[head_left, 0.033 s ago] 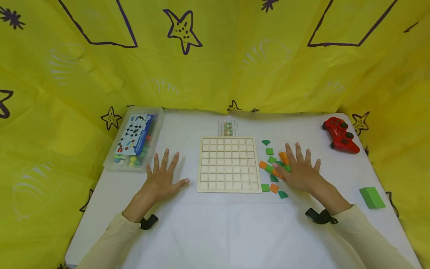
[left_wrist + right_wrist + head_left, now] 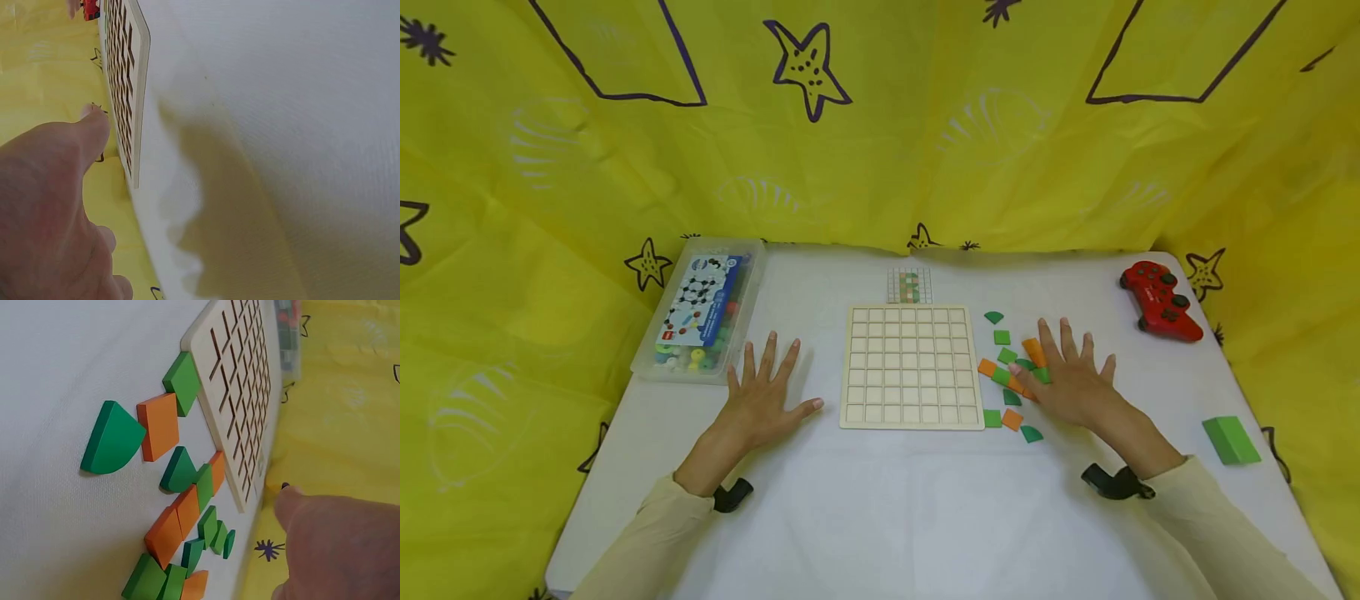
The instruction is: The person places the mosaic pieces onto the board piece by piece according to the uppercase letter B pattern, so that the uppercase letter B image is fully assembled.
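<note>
My left hand [image 2: 760,408] is held with fingers spread and straight, left of a pale wooden grid board [image 2: 910,367]. In the left wrist view its shadow falls on the table apart from the hand. My right hand [image 2: 1078,387], fingers also spread, is over the right edge of a scatter of tiles and partly hides some in the head view. Neither hand holds anything. Among the tiles are an orange square [image 2: 158,427], a green square [image 2: 182,384] beside the board's edge and a dark green quarter-circle [image 2: 112,439].
A small printed grid card [image 2: 909,286] lies behind the board. At the back left is a clear plastic case [image 2: 700,308] of colourful pieces. A red game controller [image 2: 1161,302] and a green block [image 2: 1231,441] lie at the right. Yellow curtain [image 2: 880,167] surrounds the white table.
</note>
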Available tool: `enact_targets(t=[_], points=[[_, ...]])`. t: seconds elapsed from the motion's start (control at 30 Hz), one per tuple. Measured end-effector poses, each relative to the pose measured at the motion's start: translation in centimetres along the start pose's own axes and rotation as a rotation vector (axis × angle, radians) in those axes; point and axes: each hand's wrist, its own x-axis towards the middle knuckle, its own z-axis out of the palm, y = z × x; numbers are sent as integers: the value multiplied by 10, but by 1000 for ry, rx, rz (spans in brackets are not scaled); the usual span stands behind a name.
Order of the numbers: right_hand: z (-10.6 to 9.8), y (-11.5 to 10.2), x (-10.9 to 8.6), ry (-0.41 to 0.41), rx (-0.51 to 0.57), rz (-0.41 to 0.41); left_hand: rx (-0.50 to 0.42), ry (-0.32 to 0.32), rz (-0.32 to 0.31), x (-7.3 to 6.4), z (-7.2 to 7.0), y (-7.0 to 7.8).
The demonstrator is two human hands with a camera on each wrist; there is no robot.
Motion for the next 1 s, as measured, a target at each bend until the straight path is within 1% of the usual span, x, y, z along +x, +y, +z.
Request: enact_targets(t=[0.1,0.2,0.27,0.4,0.5,0.67,0.87,1.0], points=[[0,3,2,9,20,-1,-6,-3,0,0,1,0],[0,9,8,48,56,-7,-16,-10,4,1,2,1],[1,12,12,94,86,-5,-26,-11,12,1,2,2],[7,16,21,215,144,17,-57,-10,42,2,3,6],[13,18,28,264,184,51,-69,-19,68,4,5,10],[19,21,36,270,196,84,-87,-43,108,9,9,19],[18,19,41,279,219,87,-120,-70,160,14,13,32],[18,17,48,269,251,83,-103,-94,171,14,16,37]])
